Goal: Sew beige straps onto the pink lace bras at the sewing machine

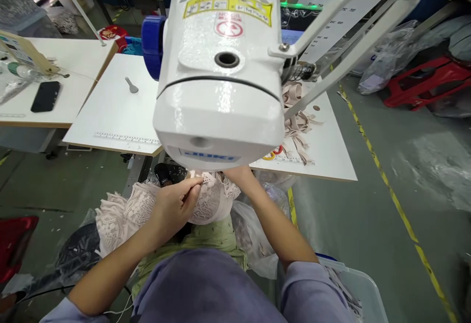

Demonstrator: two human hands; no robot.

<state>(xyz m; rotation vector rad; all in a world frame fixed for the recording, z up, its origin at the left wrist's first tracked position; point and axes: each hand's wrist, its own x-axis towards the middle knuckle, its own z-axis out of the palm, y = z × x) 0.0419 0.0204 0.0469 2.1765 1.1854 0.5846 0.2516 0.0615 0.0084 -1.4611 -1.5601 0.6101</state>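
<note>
A pale pink lace bra (pixel 209 205) hangs in front of the sewing machine (pixel 221 97), its other cup spread over my lap at the left. My left hand (pixel 176 208) pinches the lace edge between thumb and forefinger, just below the machine head. My right hand (pixel 238 173) reaches under the machine head at the bra's right side. The head hides its fingers, so their grip does not show. Needle and presser foot are also out of sight behind the head.
Pink straps (pixel 296 122) lie in a pile on the right of the white table (pixel 331 151), near scissors (pixel 273 153) with red and yellow handles. A phone (pixel 46 96) rests on the left table. A plastic bin (pixel 362 284) stands low on my right.
</note>
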